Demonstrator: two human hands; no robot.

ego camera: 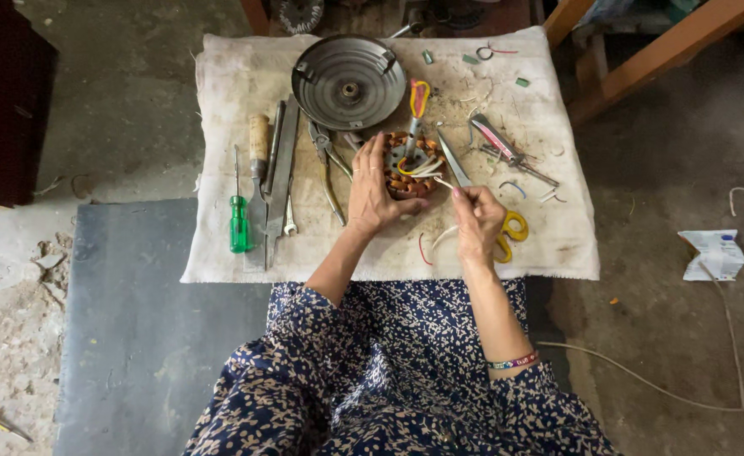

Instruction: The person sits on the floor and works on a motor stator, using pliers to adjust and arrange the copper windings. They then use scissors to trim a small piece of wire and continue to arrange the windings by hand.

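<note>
two hands: on one copper-wound stator (411,173)
left hand (372,190): cupped round stator's left rim
right hand (476,221): fingertips pinched on pale wire (442,181), stator up-left of pinch, wire's length running toward it

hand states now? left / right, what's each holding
Left hand: closed around the edge of the copper-wound stator, steadying it on the cloth.
Right hand: fingers pinched on a thin pale wire from the stator.
</note>
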